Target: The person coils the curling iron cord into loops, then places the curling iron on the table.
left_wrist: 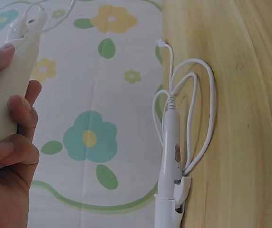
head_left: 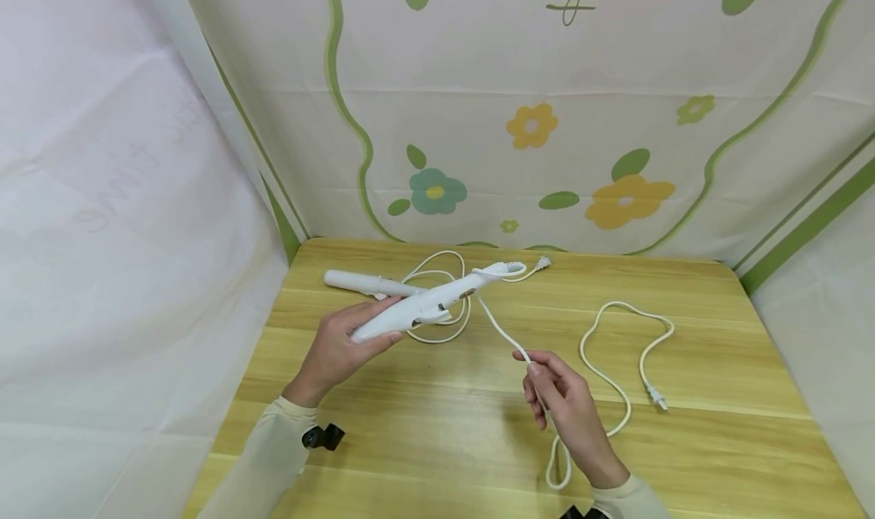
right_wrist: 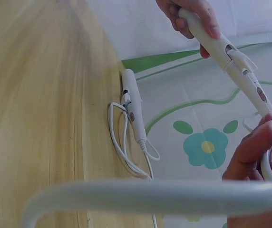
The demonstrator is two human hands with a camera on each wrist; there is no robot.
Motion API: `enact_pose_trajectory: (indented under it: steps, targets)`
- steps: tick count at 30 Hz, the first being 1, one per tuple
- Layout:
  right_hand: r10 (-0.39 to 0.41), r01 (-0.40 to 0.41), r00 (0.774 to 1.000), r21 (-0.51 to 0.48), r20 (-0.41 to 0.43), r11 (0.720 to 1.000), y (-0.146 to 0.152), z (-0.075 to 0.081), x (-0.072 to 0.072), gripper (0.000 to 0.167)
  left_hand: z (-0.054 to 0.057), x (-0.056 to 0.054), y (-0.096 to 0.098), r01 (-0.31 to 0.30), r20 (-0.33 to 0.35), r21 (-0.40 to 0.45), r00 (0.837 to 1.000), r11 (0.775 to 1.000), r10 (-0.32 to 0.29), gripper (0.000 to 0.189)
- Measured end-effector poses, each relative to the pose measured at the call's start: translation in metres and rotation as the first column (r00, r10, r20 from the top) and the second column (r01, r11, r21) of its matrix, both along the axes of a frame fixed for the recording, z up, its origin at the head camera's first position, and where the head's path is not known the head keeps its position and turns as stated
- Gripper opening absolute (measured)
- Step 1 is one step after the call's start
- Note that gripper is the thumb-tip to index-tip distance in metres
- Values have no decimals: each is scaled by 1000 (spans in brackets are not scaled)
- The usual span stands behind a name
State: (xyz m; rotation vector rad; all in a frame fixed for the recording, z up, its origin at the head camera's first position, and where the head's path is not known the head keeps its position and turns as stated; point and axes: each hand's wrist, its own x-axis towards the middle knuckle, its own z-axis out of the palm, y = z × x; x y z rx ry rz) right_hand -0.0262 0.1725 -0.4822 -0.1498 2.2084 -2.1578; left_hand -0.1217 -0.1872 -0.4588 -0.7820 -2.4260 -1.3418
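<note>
My left hand [head_left: 338, 348] grips a white curling iron [head_left: 393, 318] by its thick end, lifted above the wooden table and slanting up to the right. Its white cord [head_left: 502, 335] loops round near the handle's end and runs to my right hand [head_left: 563, 405], which pinches it between thumb and fingers. Past the hand, the cord bends and trails over the table's right side to a plug [head_left: 657, 399]. Behind the held iron lies a second white curling iron [head_left: 355, 280], partly hidden in the head view. The left wrist view shows its handle [left_wrist: 170, 147] and coiled cord [left_wrist: 212, 99].
The second iron's plug [head_left: 543, 263] lies near the back edge of the wooden table [head_left: 437, 443]. A flower-printed cloth [head_left: 478, 154] hangs behind the table, and pale cloth [head_left: 137, 276] closes off the left side. A black mount [head_left: 324, 436] sits on the left wrist.
</note>
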Motion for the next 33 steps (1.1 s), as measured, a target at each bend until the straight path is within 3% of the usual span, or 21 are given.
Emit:
enact_pose_trajectory:
  steps: [3, 6, 9, 11, 13, 16, 18, 20, 23, 27, 31, 33]
  targets:
    - [-30, 30, 999, 0, 22, 1000, -1, -1, 0, 27, 0, 1, 0, 2, 3, -9, 1000, 1000, -1, 57]
    - [18, -18, 1000, 7, 0, 1000, -1, -1, 0, 23, 2, 1, 0, -3, -4, -31, 1000, 1000, 3, 57]
    - [92, -86, 991, 72, -94, 994, -1, 0, 1, 16, 4, 0, -1, -22, -47, -84, 999, 996, 18, 57]
    - [122, -90, 971, 159, -205, 983, 0, 3, 1, 13, 4, -1, -1, -44, -86, -134, 996, 990, 32, 58]
    - [143, -50, 936, 279, -323, 959, 3, 10, -1, 19, 3, -2, -1, -64, -132, -205, 991, 977, 37, 58]
    - [198, 60, 844, 455, -498, 888, 11, 22, -7, 28, -3, -1, -2, -55, -189, -325, 982, 944, -8, 55]
    - [251, 123, 787, 542, -564, 832, 19, 30, -14, 29, -8, 1, -2, -26, -209, -393, 976, 919, -62, 54]
    - [284, 170, 744, 583, -605, 794, 27, 36, -21, 27, -12, 3, -2, 17, -207, -432, 971, 902, -117, 52]
    - [289, 212, 730, 607, -619, 766, 40, 45, -31, 26, -14, 6, -3, 82, -163, -447, 972, 891, -171, 52]
    - [281, 241, 726, 615, -628, 751, 52, 54, -40, 29, -11, 10, -3, 187, -40, -426, 973, 885, -226, 48]
    - [293, 248, 714, 621, -636, 743, 56, 57, -49, 28, -7, 13, -2, 287, 109, -403, 958, 869, -265, 47]
    - [296, 261, 696, 614, -654, 745, 56, 58, -53, 28, -5, 14, -2, 319, 163, -400, 947, 859, -276, 47]
